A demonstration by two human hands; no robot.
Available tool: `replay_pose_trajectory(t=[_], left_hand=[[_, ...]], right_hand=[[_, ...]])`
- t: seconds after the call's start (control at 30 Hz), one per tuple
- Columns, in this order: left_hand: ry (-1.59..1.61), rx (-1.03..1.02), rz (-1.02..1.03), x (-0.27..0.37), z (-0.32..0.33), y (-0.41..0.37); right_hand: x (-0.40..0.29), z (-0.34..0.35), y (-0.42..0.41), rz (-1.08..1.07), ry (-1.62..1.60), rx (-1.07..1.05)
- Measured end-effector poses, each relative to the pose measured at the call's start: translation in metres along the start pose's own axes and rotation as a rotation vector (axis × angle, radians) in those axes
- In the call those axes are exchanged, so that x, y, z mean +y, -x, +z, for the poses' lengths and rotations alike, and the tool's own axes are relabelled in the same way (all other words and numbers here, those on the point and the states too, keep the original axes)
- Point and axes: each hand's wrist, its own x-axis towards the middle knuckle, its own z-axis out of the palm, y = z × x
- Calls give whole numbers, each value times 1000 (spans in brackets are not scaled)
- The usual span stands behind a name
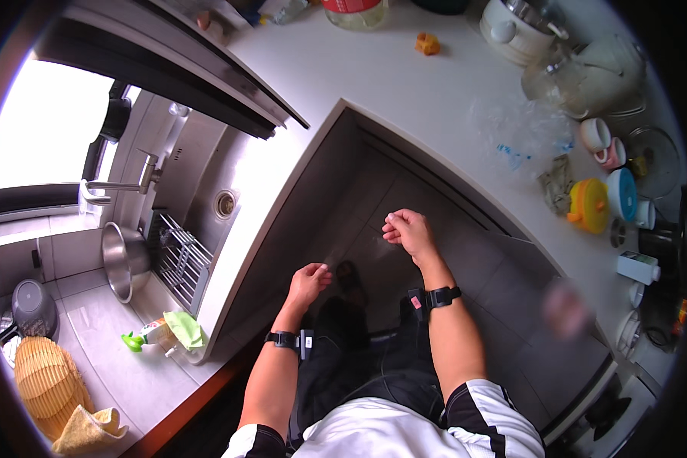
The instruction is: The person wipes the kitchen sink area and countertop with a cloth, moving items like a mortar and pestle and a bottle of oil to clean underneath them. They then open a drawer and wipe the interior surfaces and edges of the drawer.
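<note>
My left hand [310, 283] hovers over the dark tiled floor with its fingers curled, near the sink counter's edge. Farther right and forward, my right hand [411, 232] is raised in the air, its fingers bent towards the palm. Neither hand touches anything, and I see no object in them; whether something small is pinched cannot be told. Both wrists wear black straps with small devices. To the left lies the stainless steel sink [203, 166] with a roll-up drying rack [180, 263] across it. A steel bowl [127, 262] leans beside the rack.
A green cloth [184, 330] and a spray bottle [149, 335] lie by the sink. The white countertop [435, 97] carries a clear plastic bag [521, 131], a yellow lidded container [588, 205], cups [595, 135] and a glass jug [561, 80]. A blurred patch covers part of the right side.
</note>
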Motion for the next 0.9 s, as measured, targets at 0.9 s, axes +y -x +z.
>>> replay_pose_trajectory(t=[0.9], left_hand=[[242,-313,455,-77,202,-26]], right_hand=[[160,-154,126,-300,-340,234]])
